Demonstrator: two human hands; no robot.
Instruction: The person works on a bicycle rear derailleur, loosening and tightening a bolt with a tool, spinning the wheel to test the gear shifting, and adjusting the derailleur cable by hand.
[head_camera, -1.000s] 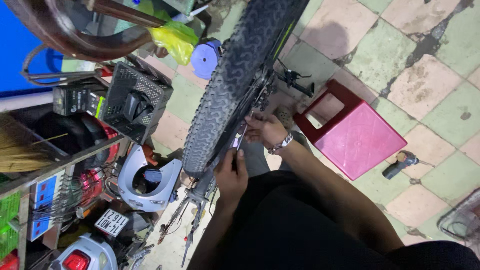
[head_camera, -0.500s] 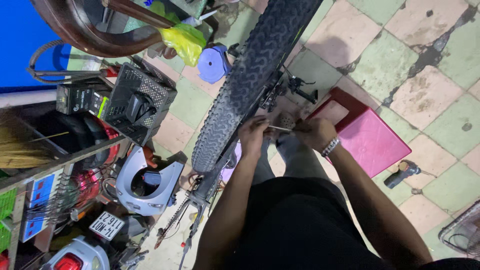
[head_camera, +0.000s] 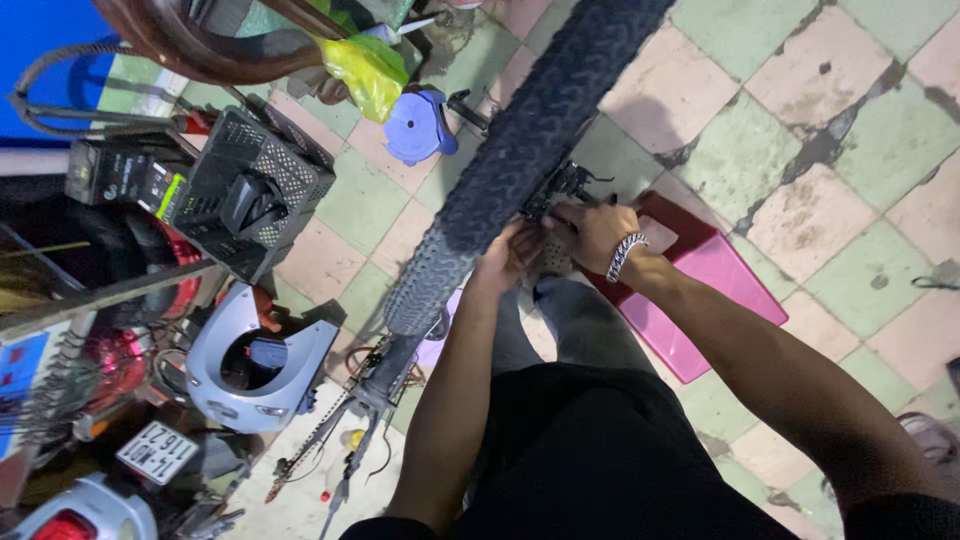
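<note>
A black knobby bicycle tyre (head_camera: 520, 150) runs diagonally from the top centre down to the frame (head_camera: 385, 365). Both hands work beside the wheel at its hub area. My left hand (head_camera: 508, 255) rests against the tyre's right side, fingers curled on a small part I cannot make out. My right hand (head_camera: 590, 228), with a metal bracelet on the wrist, grips the dark metal mechanism (head_camera: 560, 185) next to the wheel. What sits between the fingers is hidden.
A pink plastic stool (head_camera: 700, 290) lies on the tiled floor to the right. A black crate (head_camera: 255, 195), a grey plastic cover (head_camera: 255, 365), a blue stool (head_camera: 420, 125), a yellow bag (head_camera: 365, 65) and a chain (head_camera: 310, 445) crowd the left.
The view has shifted so the wheel and hands sit further right and higher. Both hands have moved up along the wheel toward the hub mechanism and closer together.
</note>
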